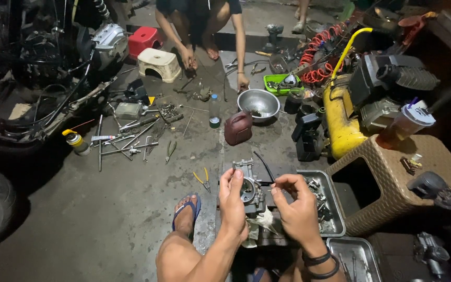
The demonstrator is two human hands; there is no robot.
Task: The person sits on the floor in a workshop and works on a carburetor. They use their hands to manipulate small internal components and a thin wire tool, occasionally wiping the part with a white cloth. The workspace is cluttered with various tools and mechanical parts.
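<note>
Stripped motorcycle (43, 57) far left, yellow compressor (340, 117) right, oily concrete floor (95, 219) strewn with tools. Second person crouches opposite. Carburetor (251, 190) sits over metal tray (335, 227), left hand (232, 201) wrapped round body. Right hand (298, 209) pinches something tiny beside it. Best keep carburetor steady, work over tray.
</note>
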